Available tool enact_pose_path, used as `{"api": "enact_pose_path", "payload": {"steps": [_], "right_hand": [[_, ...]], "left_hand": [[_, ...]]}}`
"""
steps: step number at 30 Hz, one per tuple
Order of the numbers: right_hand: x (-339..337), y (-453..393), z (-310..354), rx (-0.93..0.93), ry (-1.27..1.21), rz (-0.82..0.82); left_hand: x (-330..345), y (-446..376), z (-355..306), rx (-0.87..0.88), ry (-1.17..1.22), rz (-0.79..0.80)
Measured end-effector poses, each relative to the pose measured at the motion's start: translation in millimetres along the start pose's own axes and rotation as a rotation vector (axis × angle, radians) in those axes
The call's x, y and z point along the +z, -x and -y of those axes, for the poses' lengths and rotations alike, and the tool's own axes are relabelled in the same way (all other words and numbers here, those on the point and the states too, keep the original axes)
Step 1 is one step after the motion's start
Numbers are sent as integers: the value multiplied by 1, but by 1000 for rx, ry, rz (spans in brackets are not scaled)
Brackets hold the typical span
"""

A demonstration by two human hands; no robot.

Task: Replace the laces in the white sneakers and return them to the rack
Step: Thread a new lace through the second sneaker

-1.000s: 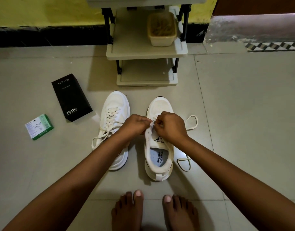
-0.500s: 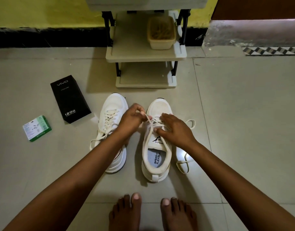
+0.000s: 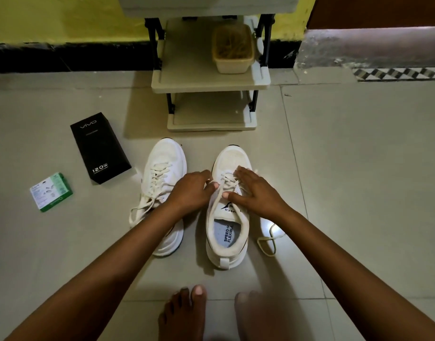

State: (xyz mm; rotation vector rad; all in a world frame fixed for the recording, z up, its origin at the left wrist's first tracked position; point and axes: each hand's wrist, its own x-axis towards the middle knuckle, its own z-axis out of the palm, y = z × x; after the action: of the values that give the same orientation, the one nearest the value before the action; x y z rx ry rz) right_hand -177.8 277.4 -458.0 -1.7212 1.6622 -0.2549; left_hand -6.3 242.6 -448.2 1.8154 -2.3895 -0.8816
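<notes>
Two white sneakers (image 3: 167, 193) stand side by side on the grey tiled floor (image 3: 359, 168) before the rack (image 3: 209, 77); left hand (image 3: 190, 190) pinches the right sneaker's lace (image 3: 217, 195), right hand (image 3: 254, 193) spread on it.

Black box (image 3: 100, 147): "vivo" is printed near the top, "120W" near the bottom.
Right sneaker's insole (image 3: 226, 233): "SPEED & FLEXIBLE" is read.
Right sneaker's tongue (image 3: 230, 208): "SPEED" is seen (partly covered).
Green box (image 3: 51, 191): print is too small to be read.
</notes>
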Motion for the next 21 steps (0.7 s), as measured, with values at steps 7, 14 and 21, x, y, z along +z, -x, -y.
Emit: {"api": "enact_pose_path", "payload": {"steps": [7, 14, 21], "right_hand": [[-1, -2, 0, 11, -6, 6], [-3, -1, -1, 10, -35, 16], [-9, 1, -2, 30, -139, 51]], "left_hand": [[-12, 1, -9, -14, 569, 38], [-82, 0, -17, 51, 1597, -221], [-33, 4, -1, 17, 193, -15]]}}
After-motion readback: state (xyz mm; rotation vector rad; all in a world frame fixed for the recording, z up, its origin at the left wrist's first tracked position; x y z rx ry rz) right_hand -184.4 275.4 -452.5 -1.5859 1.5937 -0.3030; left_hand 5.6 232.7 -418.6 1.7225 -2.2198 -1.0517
